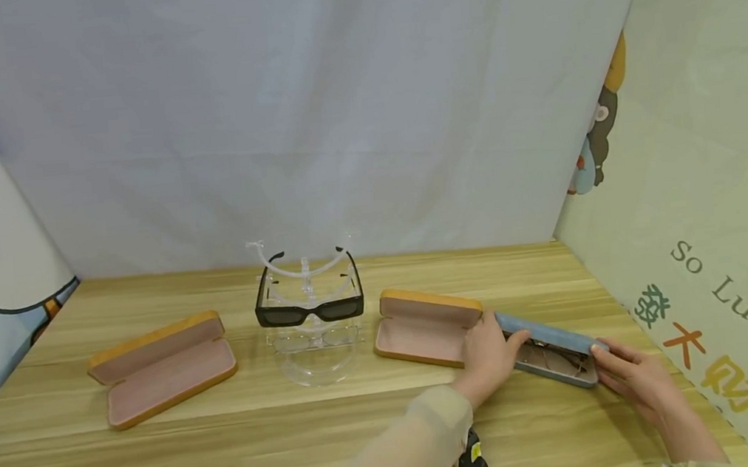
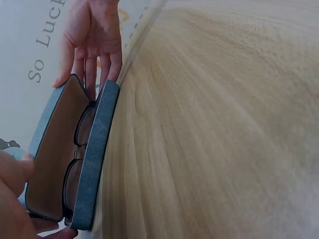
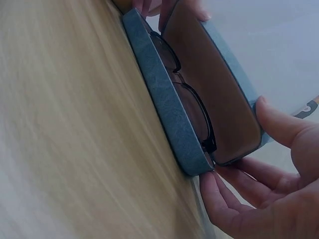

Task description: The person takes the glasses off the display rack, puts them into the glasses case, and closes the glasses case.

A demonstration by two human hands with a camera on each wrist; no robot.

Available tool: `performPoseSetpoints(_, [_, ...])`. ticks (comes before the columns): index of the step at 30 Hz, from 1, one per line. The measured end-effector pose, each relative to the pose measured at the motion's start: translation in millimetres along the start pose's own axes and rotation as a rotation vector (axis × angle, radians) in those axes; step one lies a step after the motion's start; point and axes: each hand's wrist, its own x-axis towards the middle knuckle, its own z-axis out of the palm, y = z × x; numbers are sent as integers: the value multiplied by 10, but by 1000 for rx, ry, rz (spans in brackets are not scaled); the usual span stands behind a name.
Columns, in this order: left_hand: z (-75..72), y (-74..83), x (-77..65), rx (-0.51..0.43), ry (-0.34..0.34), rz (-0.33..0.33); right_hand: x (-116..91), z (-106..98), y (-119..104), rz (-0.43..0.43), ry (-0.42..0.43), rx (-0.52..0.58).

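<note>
While fingers of left hand (image 1: 486, 350) and right hand (image 1: 641, 381) grip opposite ends of blue case (image 3: 160, 95), glasses (image 3: 179, 78) lie inside, right side of table (image 1: 234, 461). Stowing looks done; lid (image 1: 548, 331) partway open, shutting apparently outstanding. Left orange case (image 1: 172, 381), middle orange case (image 1: 423, 339) open; sunglasses (image 1: 310, 314) on stand (image 1: 315, 374).

Found glasses case (image 1: 546, 331) on table (image 1: 266, 450), between left hand (image 1: 489, 349) and right hand (image 1: 637, 381), with one hand touching each end. Located spectacles (image 3: 179, 78) inside that case. Noted second case (image 1: 421, 340) just left of left hand, right end partly behind it. Recorded display stand (image 1: 306, 269) farther left of both hands, sunglasses (image 1: 310, 314) on it, another pair (image 1: 316, 338) one tier below. Logged third case (image 1: 173, 377) leftmost, well apart from hands. Marked curtain (image 1: 304, 121) beyond hands, behind table; side cloth (image 1: 718, 270) right of right hand.
</note>
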Motion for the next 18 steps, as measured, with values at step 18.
performPoseSetpoints(18, [35, -4, -9, 90, -24, -16, -34, 25, 104, -64, 4, -140])
